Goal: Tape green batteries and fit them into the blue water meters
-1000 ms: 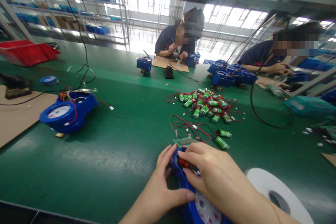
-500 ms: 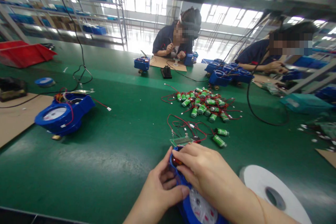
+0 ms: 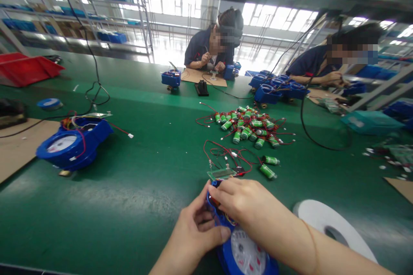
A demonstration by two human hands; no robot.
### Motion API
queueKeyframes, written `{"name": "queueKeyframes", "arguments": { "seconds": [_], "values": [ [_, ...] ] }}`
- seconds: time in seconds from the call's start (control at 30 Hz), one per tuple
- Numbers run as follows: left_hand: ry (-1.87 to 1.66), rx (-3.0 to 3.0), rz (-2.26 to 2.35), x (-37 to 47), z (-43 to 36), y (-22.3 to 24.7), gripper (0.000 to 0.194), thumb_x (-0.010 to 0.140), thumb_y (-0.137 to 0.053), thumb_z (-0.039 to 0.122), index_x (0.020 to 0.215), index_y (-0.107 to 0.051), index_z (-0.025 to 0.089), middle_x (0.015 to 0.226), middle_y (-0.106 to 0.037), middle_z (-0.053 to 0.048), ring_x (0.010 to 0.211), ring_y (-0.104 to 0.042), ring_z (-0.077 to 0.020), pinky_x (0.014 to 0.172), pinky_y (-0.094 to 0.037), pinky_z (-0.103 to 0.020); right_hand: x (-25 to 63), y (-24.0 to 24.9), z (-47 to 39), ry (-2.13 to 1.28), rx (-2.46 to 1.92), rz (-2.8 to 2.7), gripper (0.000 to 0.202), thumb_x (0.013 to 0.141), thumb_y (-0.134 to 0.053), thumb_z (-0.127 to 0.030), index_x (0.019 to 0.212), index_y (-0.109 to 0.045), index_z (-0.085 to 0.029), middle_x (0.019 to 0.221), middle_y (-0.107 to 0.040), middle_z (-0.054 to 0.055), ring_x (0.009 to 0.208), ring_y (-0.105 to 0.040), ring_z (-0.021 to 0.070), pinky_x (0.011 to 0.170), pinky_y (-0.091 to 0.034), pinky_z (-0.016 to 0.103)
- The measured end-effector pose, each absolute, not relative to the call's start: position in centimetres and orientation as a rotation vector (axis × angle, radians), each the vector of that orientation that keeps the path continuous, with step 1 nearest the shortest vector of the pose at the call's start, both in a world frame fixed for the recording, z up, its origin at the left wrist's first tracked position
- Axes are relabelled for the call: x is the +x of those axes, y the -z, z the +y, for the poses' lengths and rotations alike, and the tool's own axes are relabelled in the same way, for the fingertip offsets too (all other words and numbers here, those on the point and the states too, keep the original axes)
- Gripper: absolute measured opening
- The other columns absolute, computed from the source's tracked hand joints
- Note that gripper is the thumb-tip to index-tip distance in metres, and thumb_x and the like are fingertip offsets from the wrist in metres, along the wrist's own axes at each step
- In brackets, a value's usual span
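A blue meter housing [image 3: 248,253] with a clear round dial lies at the bottom centre, its dial end toward me. My left hand [image 3: 196,227] grips the housing's left side, thumb across its middle. My right hand [image 3: 241,197] has its fingers pinched inside the far compartment, over a reddish part [image 3: 214,200] that they partly cover. Just beyond the housing sits a green circuit board [image 3: 222,174] with red and black wires. Two green batteries [image 3: 267,171] lie to the right of those wires.
Several green batteries [image 3: 247,131] are heaped mid-table. A white roll [image 3: 342,227] lies at right, another blue meter [image 3: 74,142] at left, a red bin [image 3: 29,68] at far left. Two people work across the table among blue housings [image 3: 267,94].
The right hand's fingers have shifted slightly left and now cover more of the reddish part. More of the dial shows. The whole view has moved a little.
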State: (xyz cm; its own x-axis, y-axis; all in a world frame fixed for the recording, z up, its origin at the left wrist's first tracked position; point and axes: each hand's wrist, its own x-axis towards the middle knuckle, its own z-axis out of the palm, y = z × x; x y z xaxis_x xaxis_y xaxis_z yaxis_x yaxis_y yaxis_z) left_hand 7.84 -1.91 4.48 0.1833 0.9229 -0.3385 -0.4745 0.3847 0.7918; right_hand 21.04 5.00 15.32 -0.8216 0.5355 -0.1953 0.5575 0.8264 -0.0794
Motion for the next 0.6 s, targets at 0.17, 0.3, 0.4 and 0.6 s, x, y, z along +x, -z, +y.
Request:
{"name": "queueKeyframes", "arguments": {
  "seconds": [0.17,0.3,0.4,0.6],
  "values": [
    [-1.066,0.617,0.920,7.9,-1.9,-4.6,0.091,0.056,-0.088,0.031,0.138,-0.048,0.025,0.117,-0.065,-0.009,0.098,-0.060,-0.0228,0.088,-0.052,-0.035,21.4,-15.2,4.9,0.222,0.836,2.873,0.031,0.086,-0.064,-0.010,0.117,-0.061,-0.007,0.097,-0.066,0.012,0.080,-0.063,0.0220,0.068,-0.053,0.032],
    [-1.050,0.620,0.951,7.7,-1.9,-4.6,0.094,0.054,-0.089,0.034,0.138,-0.047,0.023,0.115,-0.067,-0.010,0.099,-0.061,-0.0241,0.089,-0.052,-0.037,21.6,-14.9,4.9,0.239,0.818,2.917,0.032,0.085,-0.066,-0.008,0.117,-0.061,-0.005,0.098,-0.066,0.012,0.081,-0.064,0.0224,0.070,-0.054,0.033],
    [-1.038,0.633,0.936,7.5,-1.9,-4.5,0.096,0.055,-0.088,0.036,0.140,-0.045,0.023,0.116,-0.067,-0.011,0.099,-0.062,-0.0247,0.093,-0.050,-0.039,21.5,-14.8,4.9,0.194,0.810,2.940,0.030,0.086,-0.067,-0.010,0.115,-0.061,-0.006,0.097,-0.066,0.010,0.081,-0.063,0.0218,0.069,-0.054,0.032],
    [-1.033,0.648,0.935,7.3,-2.2,-4.7,0.100,0.055,-0.089,0.036,0.142,-0.040,0.027,0.139,-0.052,-0.011,0.117,-0.055,-0.0284,0.100,-0.045,-0.041,22.2,-16.5,4.6,0.235,0.938,3.014,0.034,0.082,-0.074,-0.016,0.114,-0.064,-0.016,0.095,-0.068,0.005,0.083,-0.063,0.0239,0.075,-0.052,0.038]
  ]
}}
